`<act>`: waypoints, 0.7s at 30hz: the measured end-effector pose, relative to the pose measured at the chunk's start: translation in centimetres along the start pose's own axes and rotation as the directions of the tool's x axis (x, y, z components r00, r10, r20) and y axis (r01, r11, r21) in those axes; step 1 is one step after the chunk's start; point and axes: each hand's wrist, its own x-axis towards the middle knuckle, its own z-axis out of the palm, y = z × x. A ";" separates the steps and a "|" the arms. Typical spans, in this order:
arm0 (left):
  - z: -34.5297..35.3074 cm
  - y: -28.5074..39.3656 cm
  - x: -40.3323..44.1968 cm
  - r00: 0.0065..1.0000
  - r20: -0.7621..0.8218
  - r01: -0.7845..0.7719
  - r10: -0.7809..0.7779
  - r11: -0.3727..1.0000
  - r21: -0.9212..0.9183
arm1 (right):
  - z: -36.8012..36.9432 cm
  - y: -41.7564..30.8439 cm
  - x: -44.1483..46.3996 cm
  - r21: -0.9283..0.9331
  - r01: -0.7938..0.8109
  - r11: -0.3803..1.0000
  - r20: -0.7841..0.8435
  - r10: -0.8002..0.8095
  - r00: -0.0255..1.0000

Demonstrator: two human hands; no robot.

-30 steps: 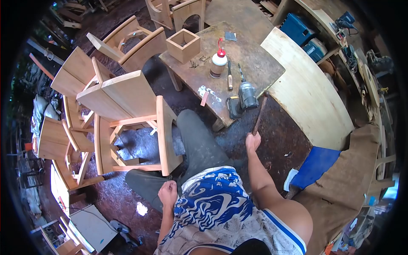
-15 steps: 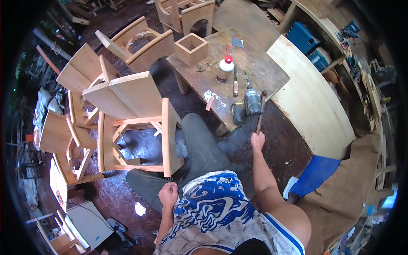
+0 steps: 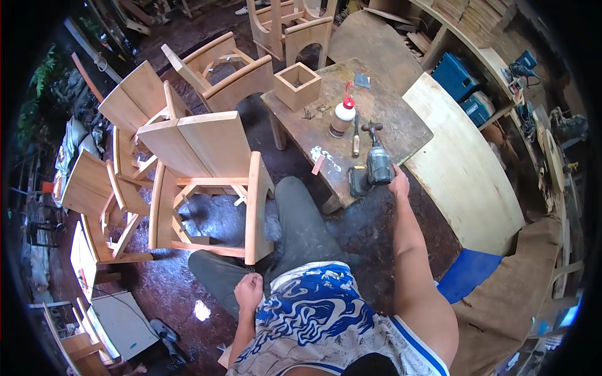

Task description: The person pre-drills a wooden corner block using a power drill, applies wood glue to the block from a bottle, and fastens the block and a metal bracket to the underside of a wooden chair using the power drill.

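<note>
My right hand [image 3: 399, 182] is closed at the table's near edge, beside the grey-black cordless drill [image 3: 379, 167]. The hammer [image 3: 372, 127] has its dark head on the table above the drill; most of its handle is hidden, and its end appears to be in my right hand. Over my lap my left hand [image 3: 249, 290] is closed, with its contents too small to make out. Left of the drill lie a chisel [image 3: 356, 139] and a white glue bottle with a red cap [image 3: 343, 118]. A wooden chair [image 3: 213, 147] stands before my left leg.
An open wooden box [image 3: 297, 88] and loose nails are on the low table [image 3: 401, 119]. More wooden chairs [image 3: 235, 80] stand behind and left. A pale curved board [image 3: 467, 166] lies right of the table. Blue tool cases [image 3: 456, 76] sit on the right shelf.
My right hand has moved forward to the table's edge beside the drill, and the hammer head has gone from beyond the edge to above the drill. The view has shifted slightly.
</note>
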 end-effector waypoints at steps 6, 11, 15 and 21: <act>0.2 -0.5 0.1 0.999 -0.023 -0.036 0.036 0.999 -0.011 | -1.7 1.2 -4.8 -0.191 0.070 0.979 0.200 -0.031 0.979; 0.0 -0.2 0.3 1.000 0.005 -0.009 0.009 1.000 -0.015 | 5.2 9.0 -9.2 0.168 -0.182 0.969 0.014 0.182 0.983; 0.1 -0.2 0.4 1.000 0.004 0.001 -0.001 1.000 0.002 | 10.0 14.1 -17.1 -0.018 -0.101 0.995 0.383 0.100 0.918; -0.2 -0.5 0.2 1.000 0.029 -0.003 0.003 1.000 -0.008 | 9.4 9.2 -23.3 -0.105 -0.043 0.993 0.449 0.086 0.889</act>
